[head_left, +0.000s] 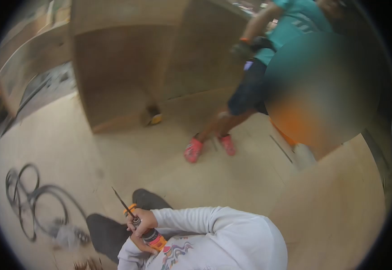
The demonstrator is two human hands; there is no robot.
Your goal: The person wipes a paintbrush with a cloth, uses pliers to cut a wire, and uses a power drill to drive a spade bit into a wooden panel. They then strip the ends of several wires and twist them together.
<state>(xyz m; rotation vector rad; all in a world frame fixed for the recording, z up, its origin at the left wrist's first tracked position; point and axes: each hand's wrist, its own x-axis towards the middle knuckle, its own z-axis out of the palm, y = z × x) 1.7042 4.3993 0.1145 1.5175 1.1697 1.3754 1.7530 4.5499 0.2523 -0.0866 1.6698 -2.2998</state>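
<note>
A power drill (153,237), orange, black and pink, is held against my white sweatshirt, and its long dark bit (122,201) points up and to the left. My right hand (146,219) is closed around its front end, by the chuck. Lower down, my left hand (141,243) grips the drill's body, its fingers partly hidden behind the tool and sleeve. An orange piece (130,209) shows just beyond the right fingers. My dark-trousered knees (108,234) are on either side of the bit.
A person in a teal shirt (295,27) and pink clogs (193,150) stands ahead on the plywood floor. Large wooden panels (124,72) rise at the back, with a yellow-and-black item (154,118) at their foot. A coiled black cable (33,198) lies at left.
</note>
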